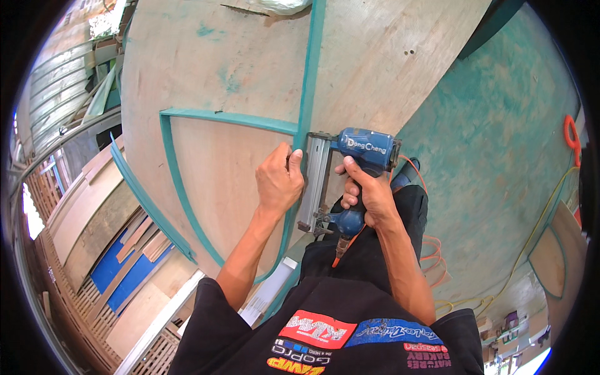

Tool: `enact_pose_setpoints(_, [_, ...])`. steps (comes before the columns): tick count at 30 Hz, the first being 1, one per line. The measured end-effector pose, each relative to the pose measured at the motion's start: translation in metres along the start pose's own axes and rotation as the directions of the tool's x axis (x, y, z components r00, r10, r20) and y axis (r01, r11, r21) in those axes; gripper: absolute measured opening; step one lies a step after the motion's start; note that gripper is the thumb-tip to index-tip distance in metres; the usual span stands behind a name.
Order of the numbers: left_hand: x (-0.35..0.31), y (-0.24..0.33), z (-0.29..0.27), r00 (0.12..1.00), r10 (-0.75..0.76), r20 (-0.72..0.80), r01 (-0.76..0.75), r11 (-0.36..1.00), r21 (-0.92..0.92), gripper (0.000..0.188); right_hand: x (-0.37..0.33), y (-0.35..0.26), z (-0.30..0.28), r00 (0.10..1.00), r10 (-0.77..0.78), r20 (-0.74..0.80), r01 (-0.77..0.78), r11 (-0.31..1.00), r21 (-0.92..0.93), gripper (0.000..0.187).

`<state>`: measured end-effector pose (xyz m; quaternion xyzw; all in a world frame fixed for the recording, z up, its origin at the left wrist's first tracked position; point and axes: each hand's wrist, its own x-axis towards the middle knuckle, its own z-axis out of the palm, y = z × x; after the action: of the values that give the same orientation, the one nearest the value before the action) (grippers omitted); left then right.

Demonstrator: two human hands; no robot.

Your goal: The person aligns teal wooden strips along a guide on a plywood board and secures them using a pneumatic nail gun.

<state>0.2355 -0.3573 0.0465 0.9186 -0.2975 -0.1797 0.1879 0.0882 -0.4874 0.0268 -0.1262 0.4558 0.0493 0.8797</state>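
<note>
My right hand [372, 195] is wrapped round the grip of a blue air nail gun [373, 145], whose long silver magazine [316, 181] points away to the left. An orange air hose [344, 253] runs from the base of its handle. Left of the magazine, my left hand [279, 179] is closed with the thumb raised, beside a teal wooden strip [307, 94]. Whatever its curled fingers hold, if anything, is hidden. Under both hands lies a pale plywood panel [212, 162] with teal strips framing part of it. The gun's nose is close to the long strip.
A curved teal strip [145, 206] hangs off the panel's left edge. Wood offcuts [134, 240] and boards lie on a slatted rack [75, 269] at left. On the green-stained floor [494, 125] at right run a yellow hose [531, 250] and orange coils [434, 256].
</note>
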Motion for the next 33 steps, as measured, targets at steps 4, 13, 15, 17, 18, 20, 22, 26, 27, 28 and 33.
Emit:
enact_pose_setpoints(4, [0.002,-0.002,-0.001,1.0,-0.007,0.012,0.008,0.998,-0.058,0.029,0.0,0.0,0.0,1.0,0.016,0.01,-0.016,1.0,0.009,0.033])
enact_pose_setpoints(13, [0.002,-0.003,0.001,1.0,0.022,-0.014,-0.023,0.998,-0.058,0.03,0.0,0.0,-0.003,0.999,0.051,0.017,-0.051,0.999,-0.007,0.033])
enact_pose_setpoints(15, [0.001,-0.002,-0.001,1.0,-0.003,-0.002,0.003,0.999,-0.049,0.028,0.001,0.001,-0.004,0.997,0.049,0.054,-0.051,0.998,0.026,0.032])
enact_pose_setpoints(17, [0.006,-0.001,-0.002,0.999,-0.029,0.012,0.03,0.999,-0.041,0.028,0.003,-0.001,-0.002,0.998,0.054,0.042,-0.055,0.998,0.015,0.032])
enact_pose_setpoints(18, [0.004,0.0,-0.001,0.999,-0.049,0.024,0.05,0.998,-0.044,0.028,0.001,0.0,-0.004,0.998,0.061,0.028,-0.061,0.998,0.005,0.032])
enact_pose_setpoints(20, [0.003,0.0,0.001,0.999,-0.052,0.008,0.053,0.996,-0.067,0.028,0.002,0.001,-0.005,0.999,0.044,0.02,-0.044,0.999,-0.018,0.032])
enact_pose_setpoints(22, [0.004,0.0,0.0,0.999,-0.049,-0.001,0.049,0.996,-0.079,0.028,0.003,0.002,-0.004,0.999,0.033,0.032,-0.033,0.999,-0.02,0.032])
enact_pose_setpoints(26, [0.001,-0.009,0.007,0.998,-0.04,-0.055,0.031,0.989,-0.144,0.03,0.003,0.001,-0.003,0.997,0.021,0.068,-0.022,1.0,0.012,0.033])
enact_pose_setpoints(27, [0.001,-0.009,0.008,0.996,-0.039,-0.078,0.025,0.985,-0.173,0.031,0.002,0.002,-0.003,0.997,0.017,0.07,-0.019,1.0,0.023,0.034])
enact_pose_setpoints(28, [-0.001,-0.01,0.007,0.994,-0.099,-0.044,0.088,0.975,-0.205,0.032,0.003,0.003,-0.003,0.997,0.014,0.077,-0.016,0.999,0.032,0.034])
enact_pose_setpoints(33, [-0.004,-0.016,0.003,0.976,-0.213,0.048,0.216,0.901,-0.376,0.034,0.003,0.005,-0.006,0.997,0.003,0.082,-0.006,0.999,0.041,0.036])
